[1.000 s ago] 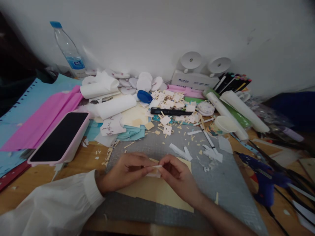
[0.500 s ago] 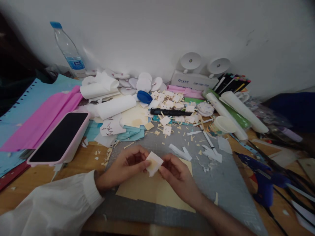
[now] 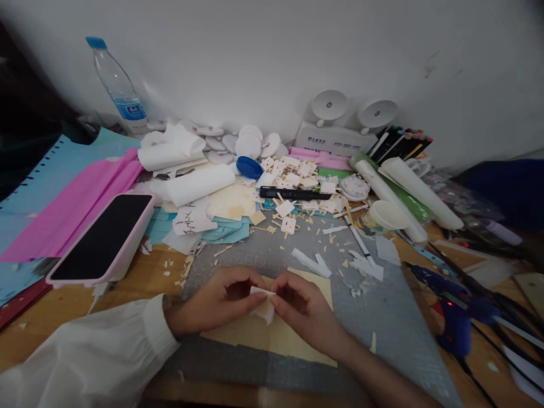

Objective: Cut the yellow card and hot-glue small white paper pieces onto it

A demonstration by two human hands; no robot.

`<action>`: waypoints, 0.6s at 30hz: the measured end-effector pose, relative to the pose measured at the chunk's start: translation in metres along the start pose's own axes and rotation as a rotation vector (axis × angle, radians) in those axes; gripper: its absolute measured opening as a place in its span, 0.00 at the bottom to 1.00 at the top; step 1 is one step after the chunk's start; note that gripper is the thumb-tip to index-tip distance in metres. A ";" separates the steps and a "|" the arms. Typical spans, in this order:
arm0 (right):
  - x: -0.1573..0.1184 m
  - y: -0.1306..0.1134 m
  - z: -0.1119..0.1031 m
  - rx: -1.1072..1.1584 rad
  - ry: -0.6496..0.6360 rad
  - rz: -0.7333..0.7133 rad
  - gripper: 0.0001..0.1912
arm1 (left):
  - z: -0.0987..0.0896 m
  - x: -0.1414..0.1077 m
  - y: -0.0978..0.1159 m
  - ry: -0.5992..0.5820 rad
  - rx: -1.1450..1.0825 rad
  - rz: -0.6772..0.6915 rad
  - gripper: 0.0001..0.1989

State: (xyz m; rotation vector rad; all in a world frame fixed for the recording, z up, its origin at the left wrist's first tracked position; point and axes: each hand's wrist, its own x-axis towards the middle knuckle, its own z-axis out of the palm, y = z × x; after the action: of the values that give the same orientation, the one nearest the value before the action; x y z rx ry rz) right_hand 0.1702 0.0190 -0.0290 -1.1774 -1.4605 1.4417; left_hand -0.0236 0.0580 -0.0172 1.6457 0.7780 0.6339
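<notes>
Between my two hands is a small white paper piece (image 3: 264,313) with a yellowish patch on its face. My left hand (image 3: 227,299) pinches its left side between thumb and fingers. My right hand (image 3: 306,309) closes on its upper right corner, thumb and fingertips together. The paper is tipped so that its top edge faces me, and part of it hides behind my fingers. Below both hands lies a sheet of tan paper (image 3: 297,337) on the grey cutting mat (image 3: 361,340).
Beyond my hands sits a pile of small white squares with drawn faces (image 3: 289,225), with a black pen (image 3: 295,194) across it. A phone (image 3: 104,238) lies left; a blue glue gun (image 3: 457,309) lies right. Paper scraps (image 3: 312,262), a paper cup (image 3: 385,218) and a water bottle (image 3: 121,90) stand around.
Both hands have moved slightly nearer to me and closer together. The paper piece has tilted, showing less of its face. A red light now shows on the glue gun.
</notes>
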 end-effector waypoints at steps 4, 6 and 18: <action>-0.001 0.001 0.001 -0.035 0.023 -0.004 0.07 | 0.000 0.000 -0.003 -0.003 0.043 -0.039 0.09; -0.001 0.000 0.002 -0.056 0.036 -0.007 0.08 | 0.000 0.000 -0.004 -0.006 0.059 -0.039 0.09; -0.047 -0.027 -0.045 -0.546 0.567 -0.241 0.09 | 0.003 0.000 -0.011 0.149 0.155 -0.041 0.08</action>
State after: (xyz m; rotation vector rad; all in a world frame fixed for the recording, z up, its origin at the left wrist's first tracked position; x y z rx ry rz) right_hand 0.2243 -0.0104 0.0054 -1.5121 -1.5427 0.4801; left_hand -0.0233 0.0577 -0.0283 1.7323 0.9872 0.6867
